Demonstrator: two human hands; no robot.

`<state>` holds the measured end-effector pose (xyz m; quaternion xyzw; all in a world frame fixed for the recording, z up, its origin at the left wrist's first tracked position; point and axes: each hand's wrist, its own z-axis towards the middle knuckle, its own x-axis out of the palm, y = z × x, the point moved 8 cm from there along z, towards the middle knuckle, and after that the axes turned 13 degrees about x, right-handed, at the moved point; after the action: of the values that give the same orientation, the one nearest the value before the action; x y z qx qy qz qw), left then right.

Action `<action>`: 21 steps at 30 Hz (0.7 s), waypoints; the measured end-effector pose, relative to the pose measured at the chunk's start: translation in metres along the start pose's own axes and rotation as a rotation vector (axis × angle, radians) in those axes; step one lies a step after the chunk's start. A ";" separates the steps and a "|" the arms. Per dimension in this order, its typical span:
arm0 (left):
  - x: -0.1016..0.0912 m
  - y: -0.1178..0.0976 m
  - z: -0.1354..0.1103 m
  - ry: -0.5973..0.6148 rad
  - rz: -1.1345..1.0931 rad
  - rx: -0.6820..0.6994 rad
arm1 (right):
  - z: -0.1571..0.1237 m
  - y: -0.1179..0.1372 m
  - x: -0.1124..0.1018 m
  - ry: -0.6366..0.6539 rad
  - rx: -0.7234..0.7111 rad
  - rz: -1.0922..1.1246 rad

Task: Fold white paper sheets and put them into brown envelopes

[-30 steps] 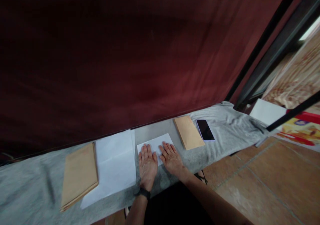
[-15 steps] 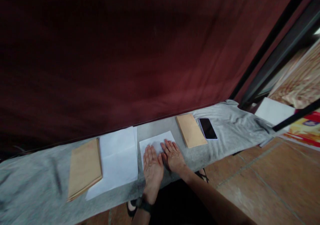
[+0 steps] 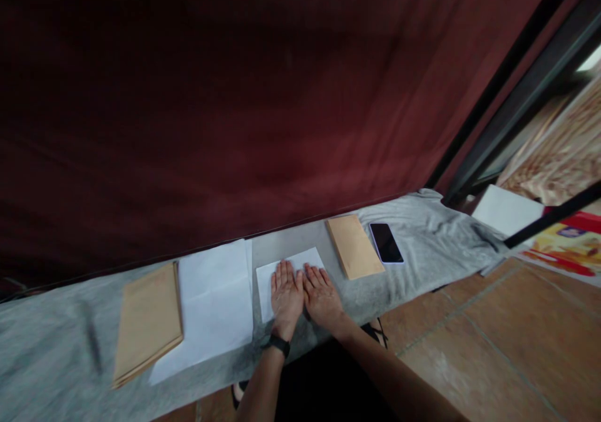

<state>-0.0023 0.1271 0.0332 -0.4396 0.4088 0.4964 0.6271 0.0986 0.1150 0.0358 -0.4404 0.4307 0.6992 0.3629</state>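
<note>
A folded white sheet of paper [image 3: 265, 290] lies on the grey cloth in front of me, partly covered by both hands. My left hand [image 3: 287, 293] rests flat on its middle, fingers stretched out. Beside it, my right hand [image 3: 322, 297] is also flat, pressing on the paper's right part; the two thumbs are close together. To the left are larger white sheets of paper [image 3: 216, 303], with a stack of brown envelopes [image 3: 150, 322] overlapping their left edge. Right of my hands lies a single pile of brown envelopes [image 3: 355, 247].
A phone [image 3: 387, 243] with a dark screen lies right of the brown envelopes. Grey cloth [image 3: 436, 240] covers the narrow bench. A dark red curtain-like surface [image 3: 282, 128] rises behind it. Black bars, a white box [image 3: 507, 210] and tiled floor [image 3: 539, 309] are at the right.
My left hand has slid up and right over the paper, nearer to my right hand. The right hand stays flat and has shifted slightly. The view has moved a little.
</note>
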 end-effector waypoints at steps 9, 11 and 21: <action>-0.021 0.014 -0.047 -0.071 0.092 -0.063 | 0.002 -0.001 0.000 -0.015 0.047 0.049; -0.026 0.012 -0.059 -0.080 0.093 -0.041 | 0.002 -0.002 0.000 -0.020 0.050 0.044; -0.042 0.001 -0.106 -0.019 0.092 0.092 | 0.003 -0.007 0.001 -0.009 0.059 0.035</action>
<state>-0.0181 0.0150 0.0434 -0.3864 0.4449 0.5096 0.6270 0.1035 0.1207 0.0337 -0.4190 0.4571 0.6943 0.3654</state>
